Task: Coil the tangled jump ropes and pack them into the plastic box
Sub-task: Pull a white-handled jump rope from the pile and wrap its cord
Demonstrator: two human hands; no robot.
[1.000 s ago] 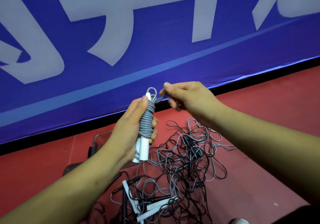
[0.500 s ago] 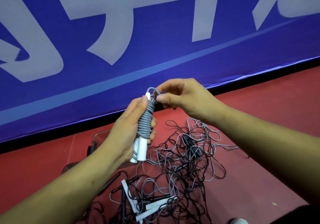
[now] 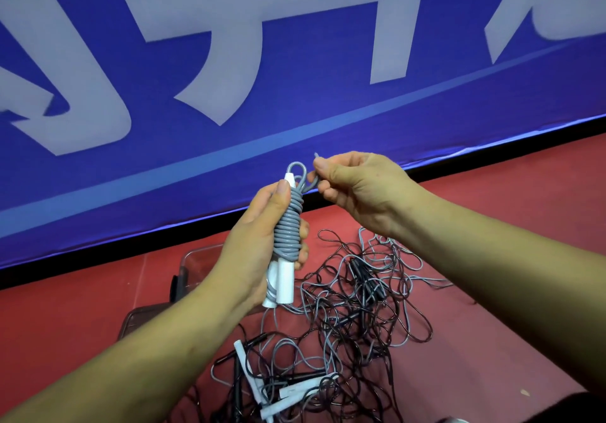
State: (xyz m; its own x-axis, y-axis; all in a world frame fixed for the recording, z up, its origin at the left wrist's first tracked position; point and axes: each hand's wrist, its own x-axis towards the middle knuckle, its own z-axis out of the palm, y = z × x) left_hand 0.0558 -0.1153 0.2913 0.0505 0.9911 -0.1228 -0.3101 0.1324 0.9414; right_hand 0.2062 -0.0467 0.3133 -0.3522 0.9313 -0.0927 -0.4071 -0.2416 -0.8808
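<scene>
- Grey rope (image 3: 288, 232), coiled round white handles (image 3: 284, 278), sat gripped in your left hand (image 3: 249, 249).
- Your right hand (image 3: 357, 186) pinched its loose end.
- Tangled ropes (image 3: 344, 324) lay below.

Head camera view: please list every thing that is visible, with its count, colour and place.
coiled jump rope: one, grey cord around two white handles, held up at the centre.
tangled jump ropes: count unclear, black and grey, piled below the coil.
loose white handles: at least three, white, at the pile's near edge.
plastic box: one, clear, left of the pile, partly hidden.
banner: one, blue with pale lettering, across the back.
floor: red, under everything.
left hand: one, grips the coiled jump rope.
right hand: one, pinches the cord's free end at the coil's top.
</scene>
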